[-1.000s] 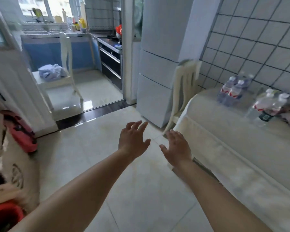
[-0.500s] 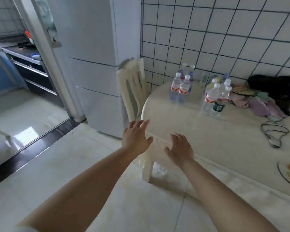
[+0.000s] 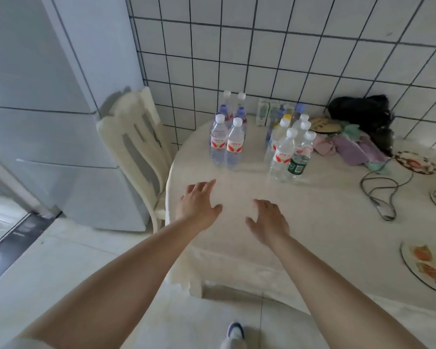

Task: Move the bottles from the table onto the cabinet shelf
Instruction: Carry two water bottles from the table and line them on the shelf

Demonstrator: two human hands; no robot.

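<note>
While both bare arms are reaching out over the near rim of the table (image 3: 312, 243), the left hand (image 3: 199, 205) and the right hand (image 3: 268, 221) are hovering above the cloth with fingers spread wide, gripping nothing. Ahead of them, well apart from the fingertips, the water bottles are standing upright in two clusters near the tiled wall (image 3: 262, 59): a left group of bottles (image 3: 227, 137) and a right group of bottles (image 3: 288, 149), with a strip of bare cloth lying between the groups. A chair (image 3: 136, 147) is crowding the table's left edge beside a white fridge (image 3: 48, 109). To the right, a cable (image 3: 380, 192) and plates (image 3: 423, 268) are sitting near the table's edge.
</note>
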